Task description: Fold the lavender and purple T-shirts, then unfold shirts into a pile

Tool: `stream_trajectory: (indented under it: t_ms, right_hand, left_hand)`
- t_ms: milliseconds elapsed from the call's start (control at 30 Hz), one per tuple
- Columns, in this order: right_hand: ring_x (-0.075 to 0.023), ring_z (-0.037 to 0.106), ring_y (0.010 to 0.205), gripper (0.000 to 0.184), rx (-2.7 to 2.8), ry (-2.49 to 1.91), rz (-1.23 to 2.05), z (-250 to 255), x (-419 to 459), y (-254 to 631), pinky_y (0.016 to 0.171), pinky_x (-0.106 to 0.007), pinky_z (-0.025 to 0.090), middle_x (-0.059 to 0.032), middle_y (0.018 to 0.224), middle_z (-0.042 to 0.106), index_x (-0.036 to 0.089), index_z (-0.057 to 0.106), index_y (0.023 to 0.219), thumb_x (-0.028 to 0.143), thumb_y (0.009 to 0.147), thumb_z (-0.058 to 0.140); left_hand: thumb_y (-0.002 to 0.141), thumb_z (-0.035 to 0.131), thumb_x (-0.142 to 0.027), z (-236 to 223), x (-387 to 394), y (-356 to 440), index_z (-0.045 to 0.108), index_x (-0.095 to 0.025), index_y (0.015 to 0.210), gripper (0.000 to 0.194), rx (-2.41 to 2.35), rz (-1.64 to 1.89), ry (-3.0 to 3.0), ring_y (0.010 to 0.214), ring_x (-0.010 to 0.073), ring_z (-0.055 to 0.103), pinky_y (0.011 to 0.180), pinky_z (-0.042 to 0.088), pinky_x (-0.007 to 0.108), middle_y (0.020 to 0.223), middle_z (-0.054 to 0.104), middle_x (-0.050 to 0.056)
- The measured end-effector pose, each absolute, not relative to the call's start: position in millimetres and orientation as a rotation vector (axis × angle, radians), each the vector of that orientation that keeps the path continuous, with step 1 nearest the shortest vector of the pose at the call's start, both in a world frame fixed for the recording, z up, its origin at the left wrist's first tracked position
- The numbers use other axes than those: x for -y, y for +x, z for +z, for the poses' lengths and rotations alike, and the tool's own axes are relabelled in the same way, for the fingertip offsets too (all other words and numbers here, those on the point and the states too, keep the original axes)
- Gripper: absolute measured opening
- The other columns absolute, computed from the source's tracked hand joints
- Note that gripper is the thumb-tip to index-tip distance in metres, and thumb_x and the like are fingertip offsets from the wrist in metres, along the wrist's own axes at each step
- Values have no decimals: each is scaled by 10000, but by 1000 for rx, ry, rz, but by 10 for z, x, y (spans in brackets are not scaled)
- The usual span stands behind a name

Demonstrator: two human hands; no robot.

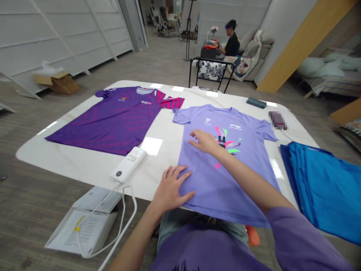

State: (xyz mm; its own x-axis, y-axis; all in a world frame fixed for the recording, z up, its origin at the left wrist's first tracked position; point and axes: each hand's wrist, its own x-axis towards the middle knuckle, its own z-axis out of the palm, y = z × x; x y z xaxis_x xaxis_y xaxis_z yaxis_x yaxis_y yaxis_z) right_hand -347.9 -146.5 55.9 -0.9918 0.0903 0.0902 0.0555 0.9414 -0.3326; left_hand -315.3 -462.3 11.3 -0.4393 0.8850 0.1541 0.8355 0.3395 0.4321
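A lavender T-shirt (248,169) with a colourful print lies spread flat in front of me, its collar toward the far side. My left hand (173,186) rests with fingers spread on its lower left edge, partly on the white table. Over the shirt's chest, left of the print, is my right hand (204,141), fingers a little bent and apart, holding nothing visible. Whether it touches the fabric I cannot tell. Farther left, a dark purple T-shirt (118,120) with striped pink sleeve lies flat.
Folded blue fabric (327,188) is stacked on the right of the white table (76,165). A white power strip (129,164) with a cable lies at the near left edge. A dark case (256,102) and a blurred phone-like object (278,120) lie far right. A person (231,39) sits behind a chair (211,71).
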Motion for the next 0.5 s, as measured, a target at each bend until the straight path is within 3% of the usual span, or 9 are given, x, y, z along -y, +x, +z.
stream_trajectory:
  t_ms: [167,267,367,500]
  right_hand:
    - [-380,616,1453,526,3020,-359,341,516,1632,-4979,1205,-534,509,-217,1601,632,141,607,1546,434,1110,647]
    - [-384,616,1427,415,3069,-414,266,485,1769,-5385,1220,-572,455,-238,1592,632,122,633,1489,325,1159,486]
    - [-369,623,1407,407,3117,-190,187,430,1929,-5517,1219,-555,421,-227,1548,665,118,635,1476,249,1156,420]
    - [-377,629,1389,398,3153,108,139,406,2042,-5554,1217,-526,424,-201,1484,704,144,684,1386,433,1146,554]
  left_hand:
    - [952,824,-688,122,4646,-3198,612,-447,1665,781,-2427,844,1593,1620,393,524,1417,315,701,1733,593,80]
    - [926,841,-701,111,4664,-3222,590,-462,1680,830,-2413,905,1575,1637,408,497,1388,360,706,1747,577,81]
    - [957,801,-709,96,4669,-3235,625,-439,1645,760,-2396,897,1561,1609,402,513,1350,415,697,1727,593,75]
    - [1030,740,-638,35,4695,-3202,702,-410,1533,553,-2471,972,1441,1463,377,616,1213,538,665,1600,673,105]
